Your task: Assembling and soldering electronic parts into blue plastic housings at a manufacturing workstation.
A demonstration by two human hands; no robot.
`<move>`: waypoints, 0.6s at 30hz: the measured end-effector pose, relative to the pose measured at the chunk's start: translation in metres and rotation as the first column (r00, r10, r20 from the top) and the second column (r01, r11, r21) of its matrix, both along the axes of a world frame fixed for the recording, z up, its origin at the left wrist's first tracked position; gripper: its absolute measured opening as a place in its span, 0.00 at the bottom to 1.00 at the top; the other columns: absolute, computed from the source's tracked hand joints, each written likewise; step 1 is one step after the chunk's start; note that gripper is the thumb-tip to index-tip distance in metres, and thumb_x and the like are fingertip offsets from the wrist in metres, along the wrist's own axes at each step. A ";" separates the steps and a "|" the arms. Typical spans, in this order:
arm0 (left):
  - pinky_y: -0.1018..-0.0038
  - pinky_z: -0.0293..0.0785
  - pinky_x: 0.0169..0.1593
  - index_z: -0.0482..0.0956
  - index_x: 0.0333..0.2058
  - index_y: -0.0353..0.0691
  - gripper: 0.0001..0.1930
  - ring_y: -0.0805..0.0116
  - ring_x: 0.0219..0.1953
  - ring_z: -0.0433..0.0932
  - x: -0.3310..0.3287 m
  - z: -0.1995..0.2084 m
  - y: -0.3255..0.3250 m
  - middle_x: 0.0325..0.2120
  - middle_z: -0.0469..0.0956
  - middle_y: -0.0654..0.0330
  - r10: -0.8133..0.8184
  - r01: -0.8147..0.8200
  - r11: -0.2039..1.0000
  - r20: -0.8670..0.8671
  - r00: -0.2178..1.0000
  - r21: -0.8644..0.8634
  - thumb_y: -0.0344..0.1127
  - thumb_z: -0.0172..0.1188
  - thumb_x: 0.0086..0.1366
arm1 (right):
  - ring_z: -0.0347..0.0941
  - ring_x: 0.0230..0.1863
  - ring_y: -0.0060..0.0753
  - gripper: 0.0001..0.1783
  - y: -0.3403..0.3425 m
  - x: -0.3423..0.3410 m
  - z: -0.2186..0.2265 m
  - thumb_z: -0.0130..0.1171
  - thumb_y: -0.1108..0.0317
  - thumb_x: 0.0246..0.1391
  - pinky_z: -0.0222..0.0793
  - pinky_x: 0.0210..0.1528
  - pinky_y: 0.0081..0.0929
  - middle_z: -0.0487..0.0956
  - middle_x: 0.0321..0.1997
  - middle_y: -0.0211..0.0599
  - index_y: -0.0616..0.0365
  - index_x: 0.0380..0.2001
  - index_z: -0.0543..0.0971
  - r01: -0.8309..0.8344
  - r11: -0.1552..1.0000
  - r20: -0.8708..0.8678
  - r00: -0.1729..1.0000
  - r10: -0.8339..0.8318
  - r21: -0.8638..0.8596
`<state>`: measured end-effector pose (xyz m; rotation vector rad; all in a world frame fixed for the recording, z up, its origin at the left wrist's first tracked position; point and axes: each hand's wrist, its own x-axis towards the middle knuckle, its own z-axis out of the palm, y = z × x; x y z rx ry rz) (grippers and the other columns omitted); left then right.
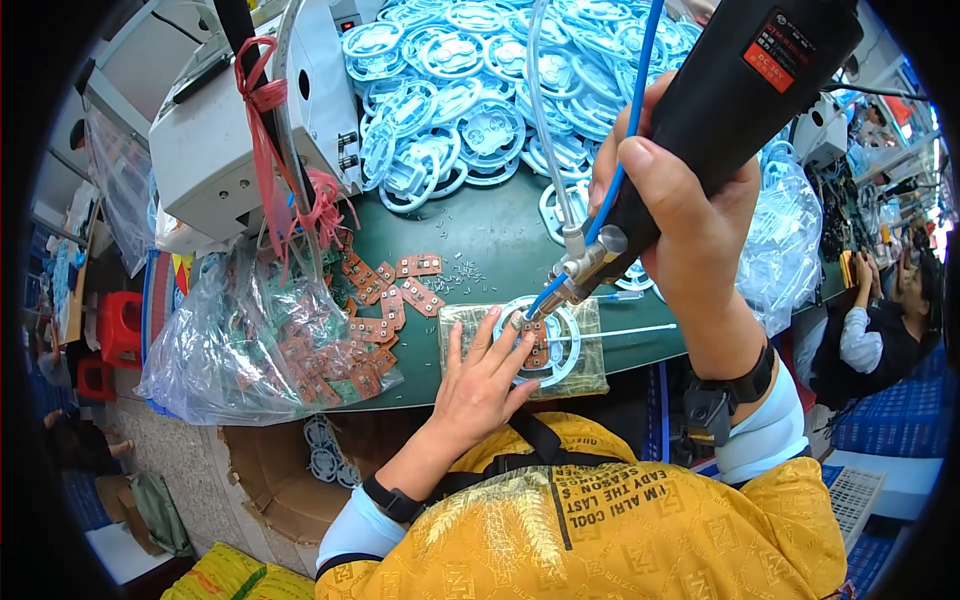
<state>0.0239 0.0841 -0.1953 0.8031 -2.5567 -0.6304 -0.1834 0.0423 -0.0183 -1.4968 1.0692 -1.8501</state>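
Observation:
In my right hand (pixel 695 200) is a black electric screwdriver (pixel 735 110), gripped around its body and tilted down to the left. Its metal nozzle (pixel 590 262) is joined by a clear tube (pixel 540 110) and a blue tube (pixel 638 110). The tip meets a light-blue plastic wheel-shaped part (pixel 570 345) with a brown circuit board (pixel 537 350) inside its ring. My left hand (pixel 475 385) lies over the left side of that part, fingers stretched and spread. Beneath the part is a block wrapped in yellowish tape (pixel 465 325). The exact contact point is partly covered by fingertips.
A big heap of light-blue plastic parts (pixel 480 90) covers the table's back. Circuit boards (pixel 375 290) spill from a clear bag (pixel 220 350) at left, beside small loose screws (pixel 465 275). A grey machine (pixel 240 130) stands back left. A co-worker (pixel 880 330) sits at right.

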 end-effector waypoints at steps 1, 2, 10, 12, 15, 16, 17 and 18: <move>0.40 0.46 0.67 0.71 0.60 0.42 0.32 0.42 0.64 0.61 -0.001 0.001 0.000 0.62 0.67 0.52 -0.001 0.001 1.000 0.001 1.000 -0.011 0.44 0.67 0.59 | 0.76 0.25 0.31 0.20 0.003 0.001 0.000 0.58 0.75 0.54 0.72 0.26 0.27 0.75 0.30 0.41 0.65 0.50 0.68 0.004 1.000 -0.007 1.000 -0.004 -0.015; 0.40 0.46 0.67 0.70 0.61 0.42 0.32 0.42 0.64 0.62 -0.001 0.002 0.001 0.62 0.67 0.52 -0.003 0.003 1.000 0.001 1.000 -0.022 0.45 0.67 0.59 | 0.75 0.25 0.30 0.21 0.005 0.002 0.000 0.59 0.75 0.53 0.72 0.27 0.27 0.75 0.30 0.40 0.65 0.50 0.68 0.008 0.999 -0.015 1.000 -0.008 -0.031; 0.40 0.47 0.66 0.69 0.62 0.43 0.34 0.43 0.67 0.57 -0.002 0.005 -0.002 0.63 0.65 0.51 -0.003 0.004 1.000 0.054 0.999 -0.019 0.47 0.67 0.58 | 0.75 0.25 0.28 0.23 0.014 0.003 0.017 0.58 0.75 0.54 0.72 0.28 0.26 0.75 0.29 0.38 0.67 0.53 0.68 0.023 1.000 0.037 0.999 -0.023 -0.015; 0.40 0.48 0.66 0.68 0.62 0.43 0.35 0.43 0.68 0.56 -0.002 0.000 0.002 0.64 0.65 0.51 0.007 -0.005 1.000 0.049 0.999 -0.030 0.47 0.67 0.58 | 0.73 0.22 0.31 0.22 0.028 -0.002 0.036 0.54 0.73 0.55 0.71 0.28 0.25 0.74 0.28 0.42 0.69 0.53 0.67 0.102 0.994 -0.013 0.995 -0.102 -0.047; 0.38 0.49 0.65 0.71 0.60 0.43 0.33 0.42 0.68 0.56 -0.011 -0.011 0.000 0.60 0.67 0.51 0.108 -0.110 0.992 -0.044 0.993 -0.062 0.47 0.68 0.56 | 0.74 0.23 0.32 0.23 0.040 0.003 0.037 0.54 0.73 0.55 0.71 0.27 0.26 0.74 0.26 0.43 0.68 0.53 0.65 0.026 0.999 -0.049 0.998 -0.028 -0.041; 0.38 0.49 0.65 0.71 0.60 0.43 0.33 0.42 0.68 0.56 -0.012 -0.011 0.001 0.60 0.67 0.51 0.105 -0.108 0.992 -0.043 0.994 -0.059 0.47 0.68 0.56 | 0.74 0.23 0.32 0.23 0.044 0.006 0.030 0.55 0.73 0.55 0.71 0.27 0.26 0.74 0.26 0.43 0.68 0.54 0.65 0.035 0.999 -0.077 0.996 -0.035 -0.008; 0.37 0.49 0.65 0.73 0.58 0.43 0.32 0.41 0.68 0.56 -0.012 -0.010 0.002 0.60 0.68 0.51 0.102 -0.102 0.986 -0.009 0.995 -0.132 0.47 0.68 0.57 | 0.74 0.23 0.32 0.24 0.043 0.003 0.020 0.56 0.73 0.55 0.71 0.26 0.26 0.74 0.26 0.43 0.68 0.54 0.64 0.015 0.998 -0.129 0.991 -0.022 -0.053; 0.36 0.49 0.64 0.74 0.57 0.42 0.30 0.41 0.67 0.57 -0.012 -0.009 0.003 0.59 0.69 0.51 0.101 -0.094 0.974 0.025 0.995 -0.204 0.47 0.68 0.57 | 0.74 0.23 0.32 0.24 0.043 0.002 0.015 0.56 0.73 0.55 0.71 0.26 0.26 0.74 0.26 0.43 0.68 0.54 0.64 0.017 0.999 -0.128 0.992 -0.023 -0.049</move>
